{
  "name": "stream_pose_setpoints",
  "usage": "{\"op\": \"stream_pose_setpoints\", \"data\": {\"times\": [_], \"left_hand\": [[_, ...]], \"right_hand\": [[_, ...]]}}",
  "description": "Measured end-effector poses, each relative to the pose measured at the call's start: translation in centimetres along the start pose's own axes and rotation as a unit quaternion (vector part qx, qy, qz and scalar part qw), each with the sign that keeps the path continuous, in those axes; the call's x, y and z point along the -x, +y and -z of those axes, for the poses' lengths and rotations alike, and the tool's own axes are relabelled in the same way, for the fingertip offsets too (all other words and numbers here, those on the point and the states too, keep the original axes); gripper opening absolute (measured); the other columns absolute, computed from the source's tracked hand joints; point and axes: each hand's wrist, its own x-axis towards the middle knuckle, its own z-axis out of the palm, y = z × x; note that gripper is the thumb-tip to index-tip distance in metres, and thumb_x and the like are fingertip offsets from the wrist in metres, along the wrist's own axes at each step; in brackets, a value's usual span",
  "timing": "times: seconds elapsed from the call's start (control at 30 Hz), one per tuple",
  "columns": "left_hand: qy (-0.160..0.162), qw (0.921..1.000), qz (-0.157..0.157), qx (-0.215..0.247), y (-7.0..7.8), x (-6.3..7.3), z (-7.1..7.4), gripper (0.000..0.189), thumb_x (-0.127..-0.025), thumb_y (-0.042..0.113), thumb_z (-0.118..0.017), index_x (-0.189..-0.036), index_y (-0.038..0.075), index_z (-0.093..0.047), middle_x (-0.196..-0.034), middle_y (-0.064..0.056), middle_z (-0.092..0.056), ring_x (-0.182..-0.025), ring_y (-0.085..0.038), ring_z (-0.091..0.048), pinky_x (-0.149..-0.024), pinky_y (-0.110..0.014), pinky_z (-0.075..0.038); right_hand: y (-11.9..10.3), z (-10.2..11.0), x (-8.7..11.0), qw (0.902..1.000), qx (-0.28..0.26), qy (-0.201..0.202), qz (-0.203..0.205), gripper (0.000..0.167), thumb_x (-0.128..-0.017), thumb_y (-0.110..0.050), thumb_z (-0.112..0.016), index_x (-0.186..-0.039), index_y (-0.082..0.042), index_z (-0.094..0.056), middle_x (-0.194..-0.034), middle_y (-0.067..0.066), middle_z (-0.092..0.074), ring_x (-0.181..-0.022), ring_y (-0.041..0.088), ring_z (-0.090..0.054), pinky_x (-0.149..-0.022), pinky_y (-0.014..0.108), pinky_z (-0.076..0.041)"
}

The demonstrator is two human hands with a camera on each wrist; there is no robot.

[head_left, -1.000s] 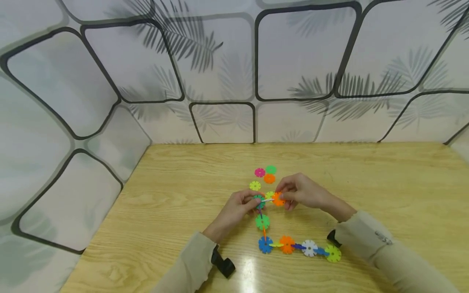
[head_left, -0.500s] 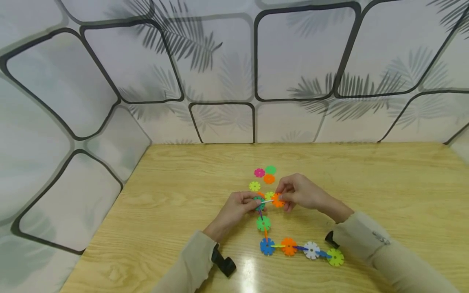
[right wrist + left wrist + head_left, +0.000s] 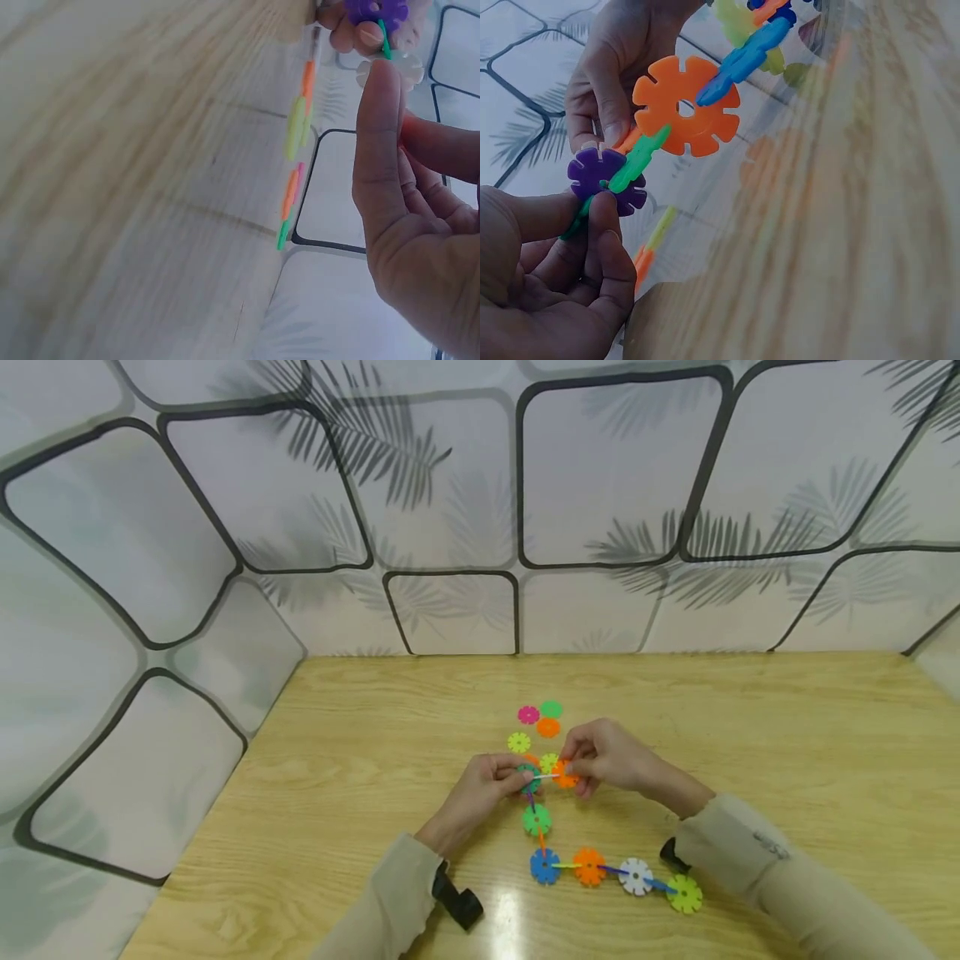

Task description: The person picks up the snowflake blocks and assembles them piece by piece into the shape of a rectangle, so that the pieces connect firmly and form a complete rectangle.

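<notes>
Near the middle of the table, my left hand point(image 3: 491, 785) pinches a teal notched plastic disc point(image 3: 531, 780) at the upper end of a chain of interlocking discs. My right hand point(image 3: 611, 758) holds an orange notched disc point(image 3: 564, 776) between thumb and fingers. Edge-on between the two hands is a white disc point(image 3: 545, 776), which also shows beyond the right thumb in the right wrist view. A purple disc point(image 3: 600, 178) sits beside the left fingertips, and the chain runs down through a green disc point(image 3: 537, 820) to a blue disc point(image 3: 545, 866).
From the blue disc the chain turns right through orange point(image 3: 590, 867) and white discs to a yellow-green disc point(image 3: 685, 894). Several loose discs, including a pink disc point(image 3: 528, 715) and a yellow disc point(image 3: 519, 742), lie beyond the hands. A patterned wall covering stands behind the wooden table point(image 3: 360, 710).
Both hands keep their grips on the teal and orange discs. The right hand and its orange disc have shifted slightly left, closer to the left hand; the lower chain has moved slightly.
</notes>
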Motion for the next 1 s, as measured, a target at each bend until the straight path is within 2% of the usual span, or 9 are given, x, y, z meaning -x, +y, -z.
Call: {"op": "stream_pose_setpoints", "data": {"times": [0.13, 0.23, 0.33, 0.43, 0.6, 1.0], "left_hand": [[0.004, 0.9999, 0.006, -0.008, 0.1, -0.2, 0.0, 0.022, -0.103, 0.001, -0.055, -0.116, -0.014, -0.065, -0.1, -0.021, -0.074, -0.082, -0.011, -0.069, -0.084, -0.032, -0.057], [0.001, 0.9999, 0.008, -0.013, 0.2, -0.3, 0.0, 0.022, -0.104, 0.002, -0.055, -0.117, -0.014, -0.065, -0.1, -0.02, -0.074, -0.08, -0.008, -0.066, -0.084, -0.031, -0.057], [-0.011, 0.9998, 0.006, -0.014, 0.3, -0.2, 0.2, 0.023, -0.104, 0.002, -0.055, -0.117, -0.013, -0.065, -0.1, -0.019, -0.074, -0.08, -0.007, -0.066, -0.084, -0.031, -0.057], [-0.02, 0.9996, 0.011, -0.014, 0.4, -0.1, 0.6, 0.022, -0.104, 0.004, -0.054, -0.117, -0.012, -0.065, -0.1, -0.018, -0.074, -0.083, -0.011, -0.068, -0.084, -0.03, -0.056], [-0.027, 0.9992, 0.028, -0.01, 0.6, 0.2, 1.0, 0.022, -0.105, 0.005, -0.054, -0.115, -0.011, -0.064, -0.103, -0.019, -0.074, -0.092, -0.019, -0.072, -0.083, -0.029, -0.056], [-0.054, 0.9977, 0.041, -0.01, 0.6, 0.1, 1.7, 0.021, -0.105, 0.006, -0.054, -0.115, -0.009, -0.065, -0.104, -0.017, -0.074, -0.09, -0.015, -0.07, -0.083, -0.029, -0.056]], "right_hand": [[0.0, 0.2, 0.0, 0.9999, 0.004, -0.009, 0.004, 0.007, -0.095, 0.012, -0.056, -0.096, 0.01, -0.062, -0.077, 0.012, -0.065, -0.061, 0.025, -0.067, -0.06, 0.04, -0.061], [0.1, 0.6, -0.1, 0.9993, 0.008, -0.033, 0.016, 0.007, -0.095, 0.01, -0.056, -0.099, 0.011, -0.062, -0.079, 0.011, -0.067, -0.063, 0.027, -0.068, -0.061, 0.041, -0.061], [0.1, 1.4, -0.3, 0.9974, 0.027, -0.063, 0.024, 0.009, -0.097, 0.006, -0.059, -0.102, 0.012, -0.064, -0.082, 0.01, -0.069, -0.066, 0.029, -0.069, -0.061, 0.041, -0.061], [0.0, 2.3, -0.5, 0.9952, 0.058, -0.075, 0.026, 0.012, -0.099, 0.0, -0.061, -0.103, 0.01, -0.066, -0.084, 0.01, -0.07, -0.068, 0.03, -0.069, -0.062, 0.04, -0.061], [0.2, 3.6, -0.6, 0.9942, 0.094, -0.046, 0.026, 0.012, -0.099, 0.0, -0.061, -0.102, 0.011, -0.066, -0.088, 0.014, -0.071, -0.069, 0.029, -0.068, -0.062, 0.039, -0.061], [0.8, 5.4, -1.9, 0.9935, 0.112, 0.019, -0.006, 0.014, -0.098, 0.0, -0.061, -0.103, 0.012, -0.065, -0.091, 0.017, -0.07, -0.075, 0.028, -0.067, -0.067, 0.041, -0.061]]}}
